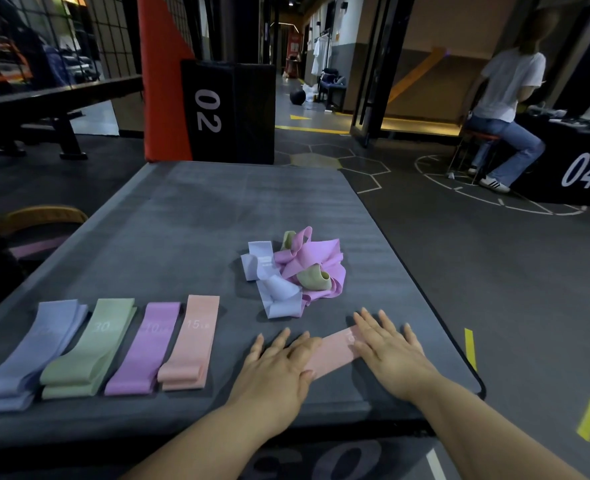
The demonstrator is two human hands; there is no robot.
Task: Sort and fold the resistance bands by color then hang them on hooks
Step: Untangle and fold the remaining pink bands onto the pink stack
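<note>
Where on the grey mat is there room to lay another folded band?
The far half of the mat, beyond the four stacks and the tangled pile, is bare. So is the strip between the peach stack and the left hand. Crowded: the near left, and by the right hand.

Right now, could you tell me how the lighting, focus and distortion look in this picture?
Head view: dim room; soft shadows on the mat beside the left hand and right hand; wide-angle distortion bows the mat's edges; "15" on the folded peach band is legible; the seated person is blurred.
</note>
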